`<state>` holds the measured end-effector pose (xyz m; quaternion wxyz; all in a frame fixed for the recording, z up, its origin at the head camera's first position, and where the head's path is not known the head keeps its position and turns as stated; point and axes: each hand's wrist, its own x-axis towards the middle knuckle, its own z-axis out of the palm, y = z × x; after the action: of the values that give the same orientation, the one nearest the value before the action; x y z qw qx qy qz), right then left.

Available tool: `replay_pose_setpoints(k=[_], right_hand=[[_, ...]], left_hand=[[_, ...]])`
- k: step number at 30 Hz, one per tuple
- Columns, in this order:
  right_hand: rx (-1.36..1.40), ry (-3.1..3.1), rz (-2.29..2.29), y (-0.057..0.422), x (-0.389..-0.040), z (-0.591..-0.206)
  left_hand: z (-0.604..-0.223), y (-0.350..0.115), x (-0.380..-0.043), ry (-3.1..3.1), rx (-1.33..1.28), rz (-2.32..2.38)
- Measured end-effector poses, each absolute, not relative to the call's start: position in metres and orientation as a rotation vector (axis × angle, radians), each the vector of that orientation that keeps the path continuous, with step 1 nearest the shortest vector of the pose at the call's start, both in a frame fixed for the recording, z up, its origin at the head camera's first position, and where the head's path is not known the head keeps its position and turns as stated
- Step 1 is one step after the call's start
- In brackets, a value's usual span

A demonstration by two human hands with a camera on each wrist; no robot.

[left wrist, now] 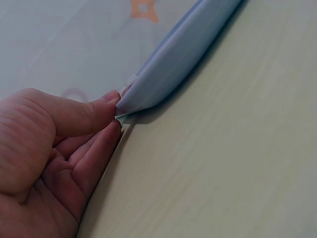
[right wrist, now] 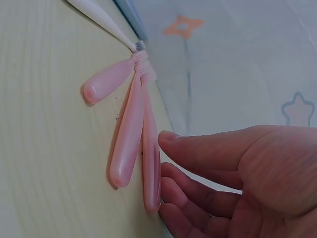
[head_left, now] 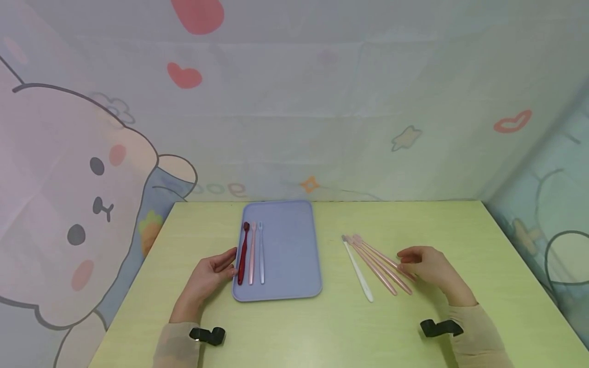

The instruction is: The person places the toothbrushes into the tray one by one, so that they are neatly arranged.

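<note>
My left hand (head_left: 209, 276) pinches the left rim of a blue tray (head_left: 292, 250), thumb on top and fingers lower, as the left wrist view shows. On the tray lie a dark red toothbrush (head_left: 242, 261), a pink toothbrush (head_left: 251, 258) and a light blue toothbrush (head_left: 262, 258), side by side. To the right of the tray, a white toothbrush (head_left: 360, 275) and three pink toothbrushes (right wrist: 126, 144) fan out with their heads together. Beside the rightmost pink handle (right wrist: 150, 173), my right hand (head_left: 430, 266) has its thumb and fingers parted and loosely bent.
The pale yellow-green table (head_left: 294, 332) reaches back to a printed cloth backdrop (head_left: 294, 102) with a cartoon animal at left. Another cloth panel (head_left: 561, 204) hangs beyond the right edge. A black camera (head_left: 208, 336) is strapped to each wrist.
</note>
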<state>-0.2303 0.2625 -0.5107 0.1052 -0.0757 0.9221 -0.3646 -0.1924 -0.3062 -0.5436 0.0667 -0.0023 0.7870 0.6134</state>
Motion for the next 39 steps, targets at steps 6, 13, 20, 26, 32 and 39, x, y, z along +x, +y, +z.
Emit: replay_pose_setpoints(k=[6,13,20,26,32,39], right_hand=[[-0.209,2.704,-1.082,0.2605,-0.2281,-0.5102],[-0.214,2.709,-1.080,0.2605,-0.2284,-0.5120],[-0.223,2.666,-1.109,0.2584,-0.2259,-0.5114],[-0.255,2.678,-1.073,0.2571,-0.2242,-0.5092],[-0.254,2.673,-1.050,0.2563,-0.2261,-0.5098],[-0.242,2.668,-1.032,0.2537,-0.2250,-0.5098]], left_hand=[[-0.5437,-0.3066,-0.1924,2.367,0.002,1.855],[-0.5445,-0.3061,-0.1920,2.400,-0.008,1.827],[-0.5461,-0.3051,-0.1912,2.401,-0.012,1.828],[-0.5457,-0.3068,-0.1926,2.385,0.005,1.846],[-0.5445,-0.3072,-0.1925,2.385,-0.005,1.834],[-0.5454,-0.3065,-0.1934,2.404,-0.011,1.820]])
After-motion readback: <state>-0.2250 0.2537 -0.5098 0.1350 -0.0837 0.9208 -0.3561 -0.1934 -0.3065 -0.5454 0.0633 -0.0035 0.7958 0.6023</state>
